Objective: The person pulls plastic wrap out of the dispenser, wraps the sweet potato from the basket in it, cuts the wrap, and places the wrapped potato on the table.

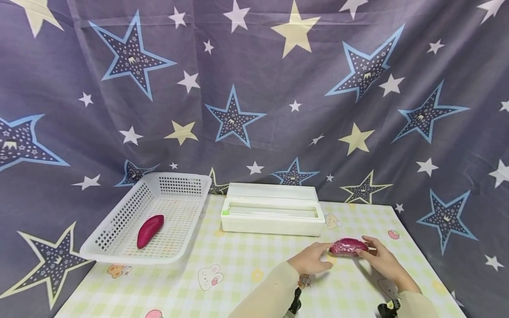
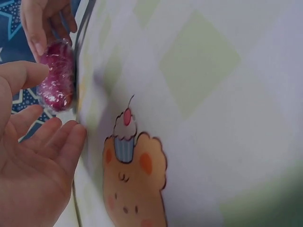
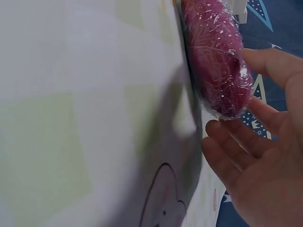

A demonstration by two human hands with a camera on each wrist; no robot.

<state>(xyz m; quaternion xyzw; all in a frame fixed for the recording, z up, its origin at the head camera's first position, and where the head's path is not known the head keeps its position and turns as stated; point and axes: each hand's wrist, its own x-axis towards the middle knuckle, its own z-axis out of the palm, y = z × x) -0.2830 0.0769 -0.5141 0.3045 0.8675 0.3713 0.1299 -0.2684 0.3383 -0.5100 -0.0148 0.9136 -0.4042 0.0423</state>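
Observation:
A purple sweet potato wrapped in clear plastic film (image 1: 348,247) lies on the checked cloth at the right, between both hands. My left hand (image 1: 313,259) is at its left end, index fingertip right at the film, the other fingers loosely extended below. At the opposite end my right hand (image 1: 379,260) has its thumb and fingertips against the wrapping, the fingers relaxed rather than closed round it. Wrinkled, shiny film shows on the sweet potato (image 3: 220,61) in the right wrist view. Another sweet potato (image 1: 150,231), without visible wrapping, lies in the white plastic basket (image 1: 89,249).
Behind the hands stands a long white box (image 1: 274,226) with its lid (image 1: 272,191) raised and a small green part at its left end. The table's cloth (image 1: 222,296) has a green check with cartoon prints. A star-patterned curtain (image 1: 262,66) hangs behind the table.

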